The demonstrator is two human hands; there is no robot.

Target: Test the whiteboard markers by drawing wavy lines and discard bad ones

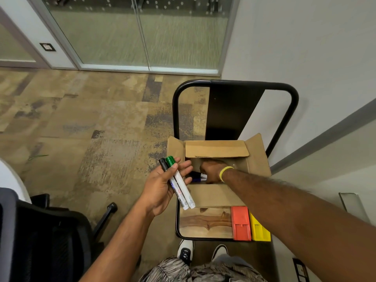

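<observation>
My left hand (pixel 162 184) holds two white markers side by side, one with a green cap (pixel 170 161) and one with a black cap (pixel 163 164), the thumb pressing them against the palm. It hovers just left of an open cardboard box (pixel 215 149) standing on a chair seat. My right hand (pixel 211 170) reaches down inside the box, fingers hidden. A blue-capped marker (pixel 198 177) lies in the box right at that hand; whether the hand grips it I cannot tell.
The box sits on a wooden seat (pixel 203 222) of a black-framed chair (pixel 234 84). A red eraser (pixel 241 223) and a yellow one (pixel 259 230) lie at the seat's near right. An office chair (pixel 50 231) stands at lower left. A whiteboard edge runs along the right.
</observation>
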